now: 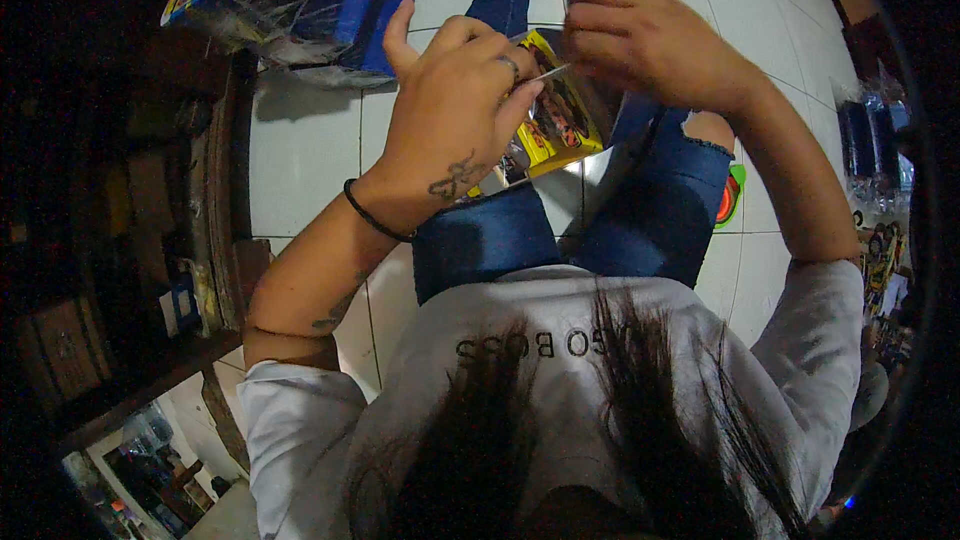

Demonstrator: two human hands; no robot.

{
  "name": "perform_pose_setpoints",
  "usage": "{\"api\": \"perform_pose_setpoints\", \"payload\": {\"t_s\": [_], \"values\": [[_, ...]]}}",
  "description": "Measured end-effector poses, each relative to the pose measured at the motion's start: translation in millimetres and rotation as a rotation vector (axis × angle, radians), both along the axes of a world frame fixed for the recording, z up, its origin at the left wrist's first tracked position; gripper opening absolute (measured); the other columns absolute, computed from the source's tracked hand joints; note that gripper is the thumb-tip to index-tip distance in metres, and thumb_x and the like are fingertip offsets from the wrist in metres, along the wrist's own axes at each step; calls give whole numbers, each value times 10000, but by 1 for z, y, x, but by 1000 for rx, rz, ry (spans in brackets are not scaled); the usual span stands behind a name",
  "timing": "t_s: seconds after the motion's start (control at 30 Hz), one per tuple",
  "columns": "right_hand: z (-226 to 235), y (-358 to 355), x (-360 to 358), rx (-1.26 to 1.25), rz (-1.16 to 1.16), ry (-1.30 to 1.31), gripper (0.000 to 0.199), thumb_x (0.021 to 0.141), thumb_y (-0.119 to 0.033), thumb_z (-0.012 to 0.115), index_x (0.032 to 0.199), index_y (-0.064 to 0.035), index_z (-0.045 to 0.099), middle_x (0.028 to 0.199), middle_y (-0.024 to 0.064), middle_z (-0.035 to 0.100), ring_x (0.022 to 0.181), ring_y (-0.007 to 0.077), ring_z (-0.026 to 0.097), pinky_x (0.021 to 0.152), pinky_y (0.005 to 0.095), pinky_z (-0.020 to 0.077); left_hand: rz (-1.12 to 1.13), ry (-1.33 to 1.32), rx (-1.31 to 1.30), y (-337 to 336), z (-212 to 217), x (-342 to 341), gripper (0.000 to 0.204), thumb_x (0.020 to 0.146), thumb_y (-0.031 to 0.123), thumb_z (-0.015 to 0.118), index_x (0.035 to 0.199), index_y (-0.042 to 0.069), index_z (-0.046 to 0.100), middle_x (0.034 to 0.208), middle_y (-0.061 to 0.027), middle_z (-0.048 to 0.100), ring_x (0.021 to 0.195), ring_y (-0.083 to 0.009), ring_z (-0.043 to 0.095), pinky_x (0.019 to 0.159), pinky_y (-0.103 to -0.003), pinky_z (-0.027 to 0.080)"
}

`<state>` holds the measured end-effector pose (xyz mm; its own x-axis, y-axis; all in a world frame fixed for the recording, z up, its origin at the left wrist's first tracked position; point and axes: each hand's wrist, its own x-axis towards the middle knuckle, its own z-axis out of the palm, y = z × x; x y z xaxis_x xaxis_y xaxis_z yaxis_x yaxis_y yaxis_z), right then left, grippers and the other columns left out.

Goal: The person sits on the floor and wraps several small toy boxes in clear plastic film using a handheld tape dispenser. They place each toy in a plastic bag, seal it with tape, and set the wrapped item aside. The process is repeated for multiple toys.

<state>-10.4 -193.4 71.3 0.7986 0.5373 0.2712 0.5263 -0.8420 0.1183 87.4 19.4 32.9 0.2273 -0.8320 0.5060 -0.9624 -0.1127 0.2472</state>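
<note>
A yellow printed package (568, 145) with dark and red pictures and shiny clear plastic lies between my denim-covered legs, partly hidden under both hands. My left hand (465, 80) is over its left side, the thumb pressed toward the fingers on a thin pale strip (548, 73) that crosses above the package; the index finger sticks up. On the package's far right side, my right hand (640, 35) has its fingers curled down close to the strip's end. Whatever those fingertips hold is hidden and slightly blurred.
Large blue boxes (345, 0) in clear plastic stand at the far left on the white tiled floor (300, 165). A green and red round object (730, 196) lies beside my right knee. Dark wooden shelving (215, 220) runs along the left; wrapped blue items (868, 140) stand at right.
</note>
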Motion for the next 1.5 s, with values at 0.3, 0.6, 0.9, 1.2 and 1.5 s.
{"api": "perform_pose_setpoints", "payload": {"t_s": [0.3,0.6,0.9,1.2,1.5], "values": [[-7,-1,-4,136,-5,-32,232,718,-161,725,924,-125,625,1000,14,584,1043,237,523,952,436,364,39,84,-90,8,-16,-2,70,784,191,696,792,123,684,837,8,620,940,-192,561,1032,-535,179],[-26,5,-1,126,24,-88,149,748,-210,690,860,-129,631,887,-15,573,1010,201,517,895,418,382,66,109,53,35,17,8,174,761,279,725,828,124,684,863,-17,637,938,-200,574,1029,-453,224],[-29,-3,4,212,21,26,168,730,-135,727,858,-93,625,941,15,593,1015,233,532,926,434,369,-45,189,30,-6,3,7,148,809,217,698,870,84,677,899,-47,660,926,-215,597,961,-393,313],[-40,8,-5,-167,60,-331,268,757,-226,586,998,-131,652,1000,-13,600,1039,183,533,1030,420,354,-43,963,324,-18,-7,25,244,887,250,604,1007,42,647,962,-74,640,1043,-211,558,982,-384,334],[-14,-12,-3,-70,19,-26,159,787,-218,627,884,-95,599,948,29,576,997,225,531,955,394,394,24,-22,12,-3,-16,-5,89,802,204,679,827,118,680,865,6,646,998,-187,570,1058,-591,113]]}}
